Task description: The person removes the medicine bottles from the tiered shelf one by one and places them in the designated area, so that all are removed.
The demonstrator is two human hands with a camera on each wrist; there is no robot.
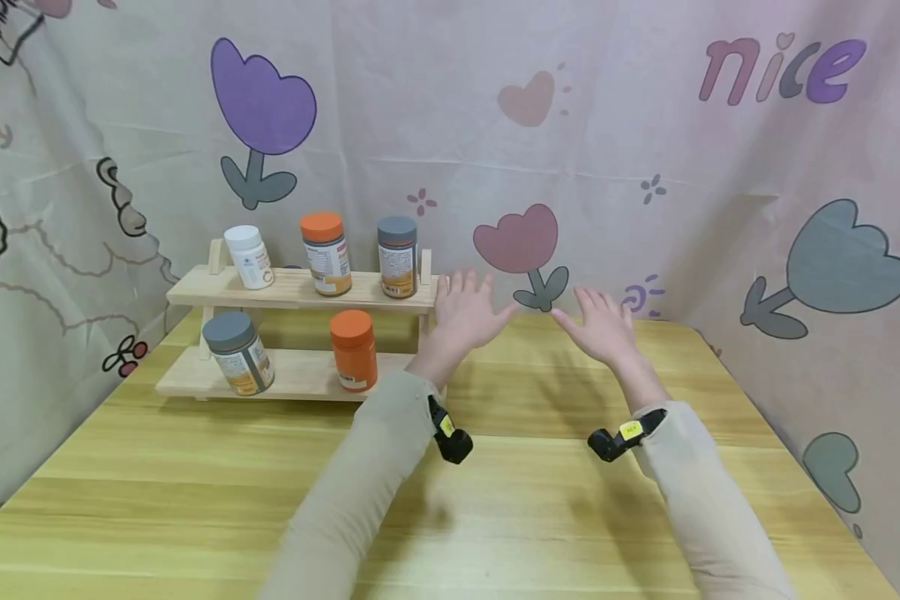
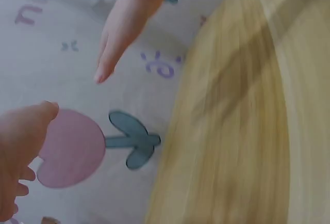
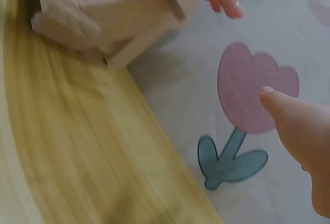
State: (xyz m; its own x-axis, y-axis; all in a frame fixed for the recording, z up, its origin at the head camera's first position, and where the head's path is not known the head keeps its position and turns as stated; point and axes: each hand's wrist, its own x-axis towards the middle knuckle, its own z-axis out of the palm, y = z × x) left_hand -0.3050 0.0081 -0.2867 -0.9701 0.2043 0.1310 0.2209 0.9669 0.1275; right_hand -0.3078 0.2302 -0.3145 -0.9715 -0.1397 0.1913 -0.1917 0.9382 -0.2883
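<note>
My left hand [image 1: 465,315] is spread with its fingers straight, beside the right end of a two-tier wooden shelf [image 1: 292,287], which it partly overlaps in the head view. Farther right, my right hand [image 1: 603,329] is held out over the table with straight fingers and the thumb pointing inward. Neither hand holds anything. On the top tier stand a small white bottle [image 1: 249,257], an orange-lidded jar [image 1: 326,254] and a grey-lidded jar [image 1: 398,257]. The lower tier bears another grey-lidded jar [image 1: 238,354], slightly tilted in view, and an all-orange jar [image 1: 353,352].
The wooden table [image 1: 510,517] runs back to a printed cloth [image 1: 435,108] hanging behind it, with flowers and the word "nice". Each wrist wears a small black camera, the left one [image 1: 450,433] and the right one [image 1: 622,437].
</note>
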